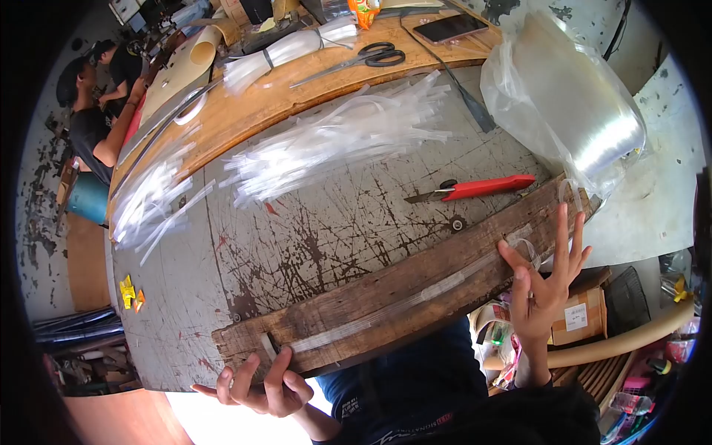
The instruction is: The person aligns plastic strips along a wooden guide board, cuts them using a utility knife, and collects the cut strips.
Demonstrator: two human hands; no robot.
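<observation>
A long wooden board [400, 259] lies slantwise along the near edge of the table, with a flat translucent plastic strip [400, 302] stretched along its length. At the board's left end, my left hand [271, 389] has bent, separated fingers, the index fingertip resting by the strip's end. Just beside that fingertip a small metal piece [269, 345] stands on the board. My right hand [545, 293] is over the right part, fingers spread, one fingertip on or close to the strip. A thin clear loop [530, 248] curls next to it. Beyond the board lies a red-handled cutter [486, 187].
Loose clear strips [334, 141] are heaped mid-table, with another pile [152, 196] at left. Scissors [352, 63], a tied strip bundle [293, 53] and a phone [451, 28] lie behind. A bagged clear roll [571, 104] stands right. Two people [93, 111] are at far left.
</observation>
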